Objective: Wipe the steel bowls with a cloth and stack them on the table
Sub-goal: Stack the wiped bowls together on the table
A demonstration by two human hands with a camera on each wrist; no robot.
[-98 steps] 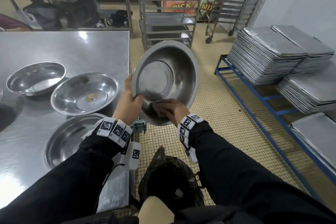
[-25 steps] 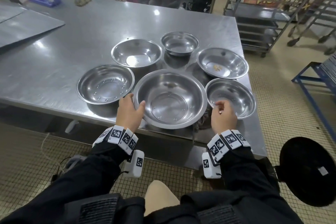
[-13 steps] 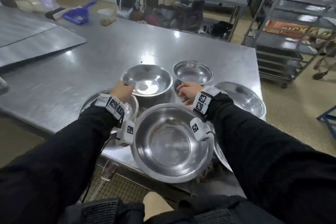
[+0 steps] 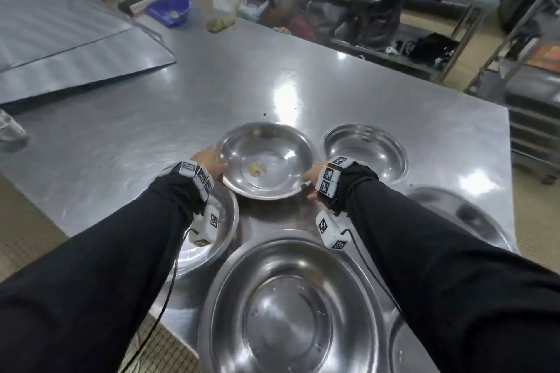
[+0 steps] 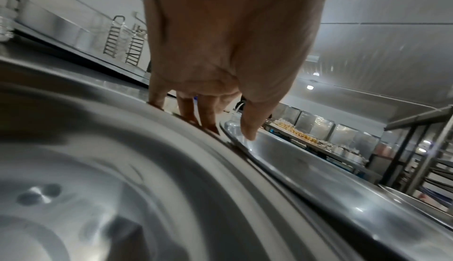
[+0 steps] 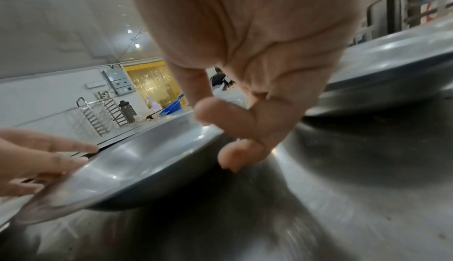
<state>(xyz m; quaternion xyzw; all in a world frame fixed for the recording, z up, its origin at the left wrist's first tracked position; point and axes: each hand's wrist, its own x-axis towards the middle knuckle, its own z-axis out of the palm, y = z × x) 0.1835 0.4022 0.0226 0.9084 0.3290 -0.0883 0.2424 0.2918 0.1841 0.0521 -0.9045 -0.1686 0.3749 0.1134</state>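
Far left of head frame: metal sheets (image 4: pixel 69 39) upper left, blue dustpan (image 4: pixel 169 10) at top on the steel table (image 4: pixel 151 118). Lower left: bowl (image 4: pixel 218 239) partly hidden under the left sleeve. Left hand (image 4: pixel 209 162) at left rim of the centre bowl (image 4: pixel 266 160), thumb over the rim edge, fingers (image 5: pixel 191 110) pointing down outside it, gripping. Centre bowl sits mid-frame with yellowish crumbs (image 4: pixel 257 168) inside. Large bowl (image 4: pixel 291 306) bottom centre at the table edge. Right hand (image 4: pixel 313 179) on the centre bowl's right rim, fingers (image 6: pixel 235 156) curled under the rim. Right of it: smaller bowl (image 4: pixel 365 151); another bowl (image 4: pixel 466 218) far right, partly hidden. Cloth not visible.
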